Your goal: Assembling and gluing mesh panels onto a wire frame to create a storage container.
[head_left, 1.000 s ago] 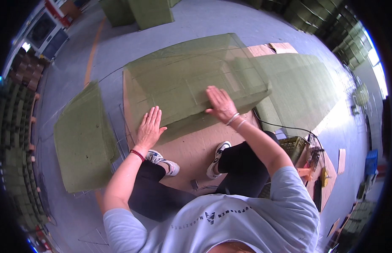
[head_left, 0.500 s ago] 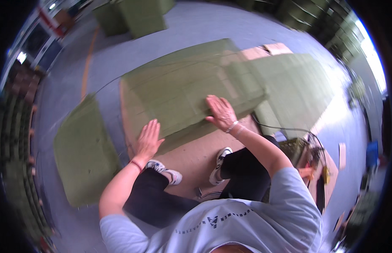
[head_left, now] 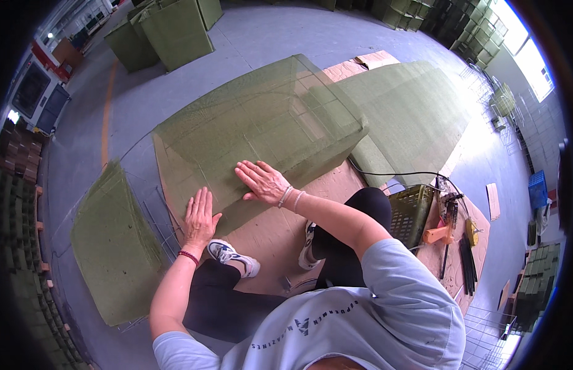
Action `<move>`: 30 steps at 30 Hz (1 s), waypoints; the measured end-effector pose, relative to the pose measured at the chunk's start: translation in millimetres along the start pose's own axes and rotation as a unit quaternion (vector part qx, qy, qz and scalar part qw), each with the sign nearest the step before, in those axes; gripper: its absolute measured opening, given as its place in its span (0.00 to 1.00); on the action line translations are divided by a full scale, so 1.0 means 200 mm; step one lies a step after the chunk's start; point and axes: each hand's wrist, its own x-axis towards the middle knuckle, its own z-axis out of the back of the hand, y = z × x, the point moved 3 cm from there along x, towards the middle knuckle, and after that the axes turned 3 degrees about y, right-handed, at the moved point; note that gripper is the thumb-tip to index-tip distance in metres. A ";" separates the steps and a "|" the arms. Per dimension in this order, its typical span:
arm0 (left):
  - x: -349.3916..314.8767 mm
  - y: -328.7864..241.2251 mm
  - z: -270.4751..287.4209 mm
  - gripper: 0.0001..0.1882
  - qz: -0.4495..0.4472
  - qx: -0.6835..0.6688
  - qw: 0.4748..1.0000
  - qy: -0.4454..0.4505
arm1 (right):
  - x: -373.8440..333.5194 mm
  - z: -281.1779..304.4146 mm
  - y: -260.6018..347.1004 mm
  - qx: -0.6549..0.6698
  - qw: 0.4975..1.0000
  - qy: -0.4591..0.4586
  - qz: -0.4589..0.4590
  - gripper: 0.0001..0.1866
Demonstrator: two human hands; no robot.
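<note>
In front of me stands a box-shaped wire frame covered in sheer green mesh (head_left: 237,117); its wires show through the cloth. My left hand (head_left: 200,217) lies flat on the mesh near the box's near left corner, fingers stretched out and thumb apart. Just right of it, my right hand (head_left: 263,183) presses flat near the close edge, fingers extended toward the left. Neither hand grips anything. Below the edge, the mesh side hangs down toward the cardboard (head_left: 280,216) between my feet.
Flat green mesh sheets (head_left: 403,117) lie to the right. Another mesh-covered frame (head_left: 117,246) sits at my left. Beside my right knee are a green plastic basket (head_left: 409,213), an orange-handled tool (head_left: 439,233), a black cable (head_left: 397,174) and black strips (head_left: 467,265). Finished-looking green boxes (head_left: 175,34) stand far back.
My right hand has slid left along the mesh, closer to my left hand. The whole scene has shifted somewhat in view as my head turned. Both hands stay flat.
</note>
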 end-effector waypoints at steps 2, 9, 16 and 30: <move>0.00 0.00 -0.01 0.35 -0.002 0.008 1.000 0.007 | -0.02 0.01 -0.03 -0.003 1.000 0.005 0.010 0.44; -0.01 0.00 -0.03 0.37 0.005 0.013 1.000 -0.015 | -0.27 0.25 -0.64 -0.031 0.991 0.105 -0.077 0.50; -0.01 -0.01 -0.05 0.36 0.003 0.008 1.000 -0.010 | -0.53 0.35 -0.98 -0.042 0.985 0.042 -0.163 0.48; -0.01 -0.04 0.01 0.37 0.044 0.040 0.998 -0.004 | -0.63 0.34 -1.13 -0.086 0.954 0.003 -0.286 0.36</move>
